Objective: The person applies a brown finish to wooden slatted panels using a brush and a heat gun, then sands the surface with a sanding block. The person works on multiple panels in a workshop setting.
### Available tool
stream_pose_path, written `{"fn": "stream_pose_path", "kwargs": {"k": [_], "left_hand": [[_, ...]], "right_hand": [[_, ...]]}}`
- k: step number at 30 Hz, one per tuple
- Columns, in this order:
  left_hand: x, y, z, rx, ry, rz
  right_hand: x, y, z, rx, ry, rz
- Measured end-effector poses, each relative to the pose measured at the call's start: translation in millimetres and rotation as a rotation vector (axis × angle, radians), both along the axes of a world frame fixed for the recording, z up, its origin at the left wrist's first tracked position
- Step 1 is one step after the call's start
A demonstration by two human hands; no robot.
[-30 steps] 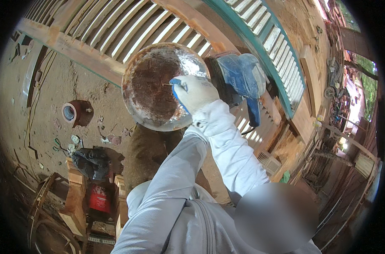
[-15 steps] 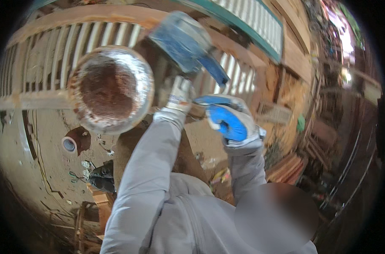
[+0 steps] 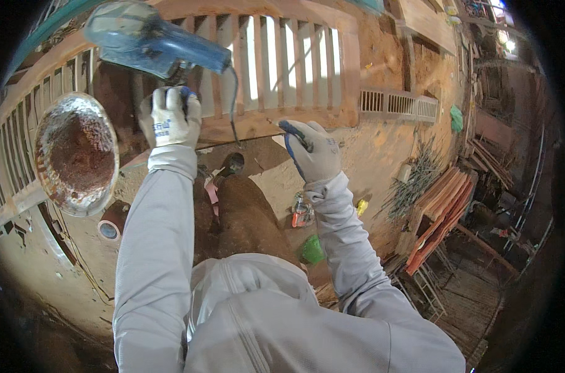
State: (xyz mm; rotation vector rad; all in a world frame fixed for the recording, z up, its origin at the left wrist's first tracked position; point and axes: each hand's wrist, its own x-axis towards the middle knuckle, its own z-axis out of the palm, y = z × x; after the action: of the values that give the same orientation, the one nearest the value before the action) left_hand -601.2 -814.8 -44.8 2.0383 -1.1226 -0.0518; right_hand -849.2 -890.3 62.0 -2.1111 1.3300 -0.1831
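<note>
My left hand (image 3: pixel 170 121), in a white glove, has its fingers curled at the underside of a blue corded power tool (image 3: pixel 161 50). The tool has a wide rounded head to the left and a narrower body to the right, with a thin cord hanging from that end. It lies over a slatted wooden frame (image 3: pixel 348 62). My right hand (image 3: pixel 313 149), in a white glove with a blue palm, is held near the frame's front edge, thumb and finger pinched together. A small thin tip shows beyond the pinch, too small to name.
At left stands a round metal basin (image 3: pixel 77 155) with reddish-brown matter in it. A brown roll (image 3: pixel 113 221) lies below it. Right of me are a long grille (image 3: pixel 399 105), stacked reddish boards (image 3: pixel 441 217) and twigs (image 3: pixel 414 177). A green object (image 3: pixel 312 250) lies near my right forearm.
My view has turned, so the basin, the tool and my left hand sit farther left. The tool's body now points more sideways to the right. My right hand has moved apart from my left.
</note>
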Motion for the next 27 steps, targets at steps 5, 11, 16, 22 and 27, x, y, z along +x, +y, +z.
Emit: {"fn": "stream_pose_path", "kwargs": {"k": [5, 11, 16, 22, 27], "left_hand": [[1, 1, -2, 0.033, -0.024, 0.000], [-3, -2, 1, 0.075, -0.083, 0.032], [-4, -2, 2, 0.161, -0.209, 0.054], [-2, -3, -1, 0.152, -0.196, 0.031], [-3, -3, 0, 0.195, -0.281, 0.061]], "right_hand": [[-17, -9, -8, 0.035, 0.032, -0.049], [-32, -22, -18, -0.001, -0.028, -0.069], [-27, -29, -26, -0.042, -0.033, -0.027], [-32, -29, -38, -0.072, 0.001, 0.077], [-36, -24, -41, -0.140, 0.059, 0.142]]}}
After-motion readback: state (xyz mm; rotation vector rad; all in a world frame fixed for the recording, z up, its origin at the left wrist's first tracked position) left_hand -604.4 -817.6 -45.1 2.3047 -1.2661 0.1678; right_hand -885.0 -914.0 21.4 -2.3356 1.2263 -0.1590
